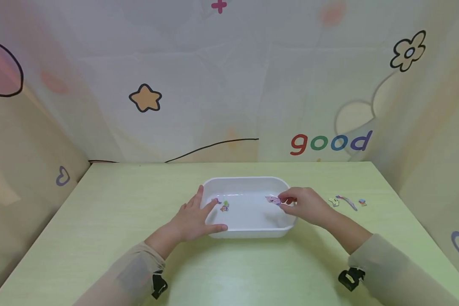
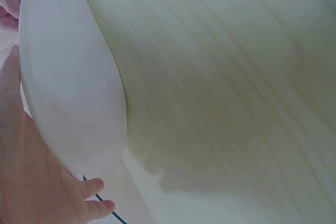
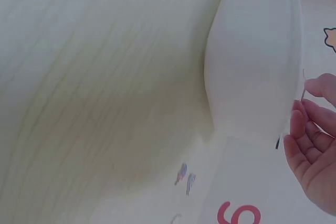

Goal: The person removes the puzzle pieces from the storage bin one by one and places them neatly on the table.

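A white rectangular basin (image 1: 248, 233) with rounded corners stands on the table. My left hand (image 1: 189, 219) lies over its left rim with the fingers spread, and the index fingertip is at a small purple piece (image 1: 216, 200). Beside that lies a small green and orange cutout (image 1: 224, 206). Over the basin's right side, my right hand (image 1: 306, 206) pinches a flat pink-purple sticker-like piece (image 1: 272, 199) between thumb and fingers. The right wrist view shows this piece (image 3: 303, 85) only as a thin edge. From the left wrist, the left palm (image 2: 37, 177) shows against the basin wall (image 2: 73, 77).
Right of the basin lie a pale cutout (image 1: 334, 202), a long purple strip (image 1: 347, 202) and a small blue and red piece (image 1: 362, 202). The light wood-grain table (image 1: 111, 212) meets a printed cloth backdrop (image 1: 199, 106) at the back and sides.
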### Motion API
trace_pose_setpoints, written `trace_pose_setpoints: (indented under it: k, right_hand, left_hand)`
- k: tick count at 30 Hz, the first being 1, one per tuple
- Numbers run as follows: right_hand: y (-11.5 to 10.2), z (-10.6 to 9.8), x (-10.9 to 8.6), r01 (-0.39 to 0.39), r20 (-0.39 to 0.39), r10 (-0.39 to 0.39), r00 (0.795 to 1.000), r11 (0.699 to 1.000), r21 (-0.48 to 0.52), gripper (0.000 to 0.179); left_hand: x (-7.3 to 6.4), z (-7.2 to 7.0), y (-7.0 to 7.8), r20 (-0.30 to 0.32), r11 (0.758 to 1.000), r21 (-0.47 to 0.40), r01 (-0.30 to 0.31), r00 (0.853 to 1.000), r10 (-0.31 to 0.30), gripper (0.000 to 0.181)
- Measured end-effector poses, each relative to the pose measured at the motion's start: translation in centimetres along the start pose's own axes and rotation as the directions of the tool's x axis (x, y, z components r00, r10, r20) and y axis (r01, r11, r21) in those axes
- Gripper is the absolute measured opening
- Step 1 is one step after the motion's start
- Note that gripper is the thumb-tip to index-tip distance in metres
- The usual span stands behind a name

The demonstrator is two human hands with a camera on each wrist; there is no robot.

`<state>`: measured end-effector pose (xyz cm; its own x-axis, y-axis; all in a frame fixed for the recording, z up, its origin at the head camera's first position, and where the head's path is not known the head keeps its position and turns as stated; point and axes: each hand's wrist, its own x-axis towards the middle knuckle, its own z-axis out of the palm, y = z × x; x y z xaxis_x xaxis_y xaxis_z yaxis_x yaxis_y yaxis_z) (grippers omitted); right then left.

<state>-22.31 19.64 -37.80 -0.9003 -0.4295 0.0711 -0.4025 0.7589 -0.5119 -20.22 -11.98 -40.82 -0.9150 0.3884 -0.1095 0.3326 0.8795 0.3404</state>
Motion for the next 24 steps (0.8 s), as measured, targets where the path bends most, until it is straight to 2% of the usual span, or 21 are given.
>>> trace_pose_setpoints:
  k: [7, 13, 21, 24]
  right_hand:
    - [0.8, -1.4, -1.7, -0.024, -0.025, 0.024, 0.999, 1.0, 0.012, 0.025]
    - [1.5, -1.6, -2.4, -0.046, -0.019, 0.047, 0.999, 0.998, 0.036, 0.027]
    - [2.9, -1.5, -3.3, -0.088, -0.032, 0.091, 0.995, 0.992, 0.089, 0.028]
    - [3.5, -1.6, -3.7, -0.105, -0.027, 0.107, 0.994, 0.991, 0.077, 0.03]
  left_hand:
    - [0.3, 0.5, -0.3, -0.001, 1.0, -0.014, 0.008, 1.0, -0.008, 0.091]
    - [0.4, 0.9, -0.8, -0.007, 1.0, 0.005, 0.01, 1.0, -0.01, 0.093]
    - [0.3, 0.3, -0.4, 0.005, 1.0, 0.0, 0.012, 1.0, -0.012, 0.093]
    - [0.0, 0.1, -0.2, 0.005, 1.0, -0.005, 0.005, 1.0, -0.005, 0.091]
